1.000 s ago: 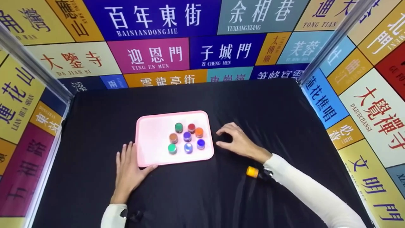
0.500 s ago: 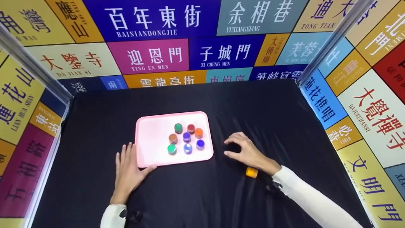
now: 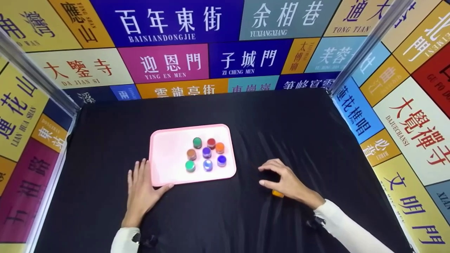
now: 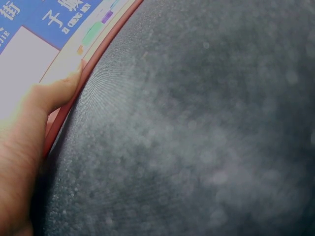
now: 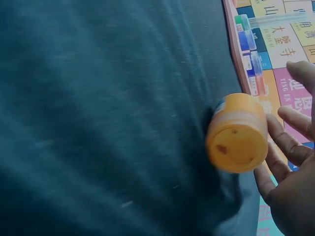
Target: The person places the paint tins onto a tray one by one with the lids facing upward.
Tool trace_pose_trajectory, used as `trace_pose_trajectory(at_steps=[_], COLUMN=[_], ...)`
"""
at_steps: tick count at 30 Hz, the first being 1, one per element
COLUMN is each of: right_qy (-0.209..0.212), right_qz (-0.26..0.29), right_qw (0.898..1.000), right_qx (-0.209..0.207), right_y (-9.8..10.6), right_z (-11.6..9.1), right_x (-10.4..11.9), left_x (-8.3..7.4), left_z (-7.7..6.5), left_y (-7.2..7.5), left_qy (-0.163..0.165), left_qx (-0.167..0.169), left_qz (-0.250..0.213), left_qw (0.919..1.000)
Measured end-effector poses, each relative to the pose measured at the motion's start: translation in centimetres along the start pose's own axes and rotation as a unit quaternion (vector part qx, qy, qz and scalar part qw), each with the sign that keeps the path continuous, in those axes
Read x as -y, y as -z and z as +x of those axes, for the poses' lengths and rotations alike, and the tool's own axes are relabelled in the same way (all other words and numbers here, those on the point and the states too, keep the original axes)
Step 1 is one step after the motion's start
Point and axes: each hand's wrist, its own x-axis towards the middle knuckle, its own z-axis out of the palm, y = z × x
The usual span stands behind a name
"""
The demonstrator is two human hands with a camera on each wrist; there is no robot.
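My left hand (image 3: 140, 191) lies at the near left corner of a pink tray (image 3: 165, 154), fingers straight along its side and the thumb over its near rim. In the left wrist view that thumb (image 4: 64, 88) touches the red-looking rim. To the right, my right hand (image 3: 288, 181) hovers over the cloth with thumb and fingers curved apart, nothing between them. A yellow-orange paint jar (image 3: 277, 193) on the black cloth is partly hidden under it. In the right wrist view the jar (image 5: 237, 132) lies on its side, base toward the camera, beside the fingers.
Several small paint jars stand on the tray's right half, among them a brown jar (image 3: 191, 154), a red jar (image 3: 211, 143) and a blue jar (image 3: 221, 160). Black cloth (image 3: 281, 119) with folds covers the table. Printed panels (image 3: 161, 63) wall in the back and sides.
My right hand has drawn back from beside the tray toward the near right, over the yellow-orange jar, which it now partly covers. My left hand and the tray have stayed in place.
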Motion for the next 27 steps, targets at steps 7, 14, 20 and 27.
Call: trace_pose_trajectory(at_steps=[7, 14, 20, 27], right_qy=[0.015, 0.016, 0.047, 0.052], right_qz=[0.020, 0.028, 0.020, 0.014], right_qw=[1.000, 0.999, 0.998, 0.998], right_qx=[-0.004, -0.001, -0.028, -0.039], right_y=[0.6, 0.6, 0.4, 0.8], right_z=[-1.0, -2.1, -3.0, -3.7], right_x=[3.1, 3.5, 3.1, 2.6], left_x=[0.1, 0.1, 0.1, 0.1], left_z=[0.0, 0.0, -0.1, -0.1], left_y=[-0.1, -0.2, -0.2, -0.2], left_qy=[-0.005, -0.009, -0.010, -0.010], left_qx=[-0.005, -0.009, -0.009, -0.010], left_qz=[-0.003, -0.001, 0.001, -0.001], left_qw=[1.0000, 0.9999, 0.9999, 0.9999])
